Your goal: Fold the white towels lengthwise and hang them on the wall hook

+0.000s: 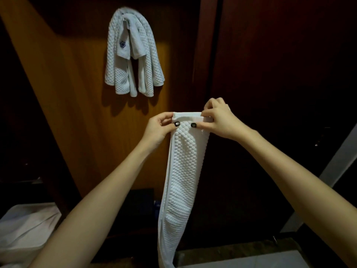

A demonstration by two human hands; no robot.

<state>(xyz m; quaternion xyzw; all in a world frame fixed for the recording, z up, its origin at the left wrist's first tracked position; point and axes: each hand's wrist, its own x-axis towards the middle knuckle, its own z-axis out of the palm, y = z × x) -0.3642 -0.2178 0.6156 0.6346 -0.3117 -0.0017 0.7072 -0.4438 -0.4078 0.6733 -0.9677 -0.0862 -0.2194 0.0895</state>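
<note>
A white waffle-textured towel [183, 171], folded into a long narrow strip, hangs straight down from my two hands. My left hand [160, 126] pinches its top left corner. My right hand [218, 118] pinches the top right corner, thumb on the front. Up on the wooden wall, several white towels [133, 55] hang draped over a small metal hook [125, 20]; one of them bears a blue flower emblem. The hanging towels are well above and to the left of my hands.
The lit orange-brown wall panel [77, 93] is ahead; a dark wooden door or cabinet [270, 74] fills the right. White bedding [25, 229] lies at lower left. A pale surface [251, 262] sits at the bottom right, with a light strip [332, 167] beside it.
</note>
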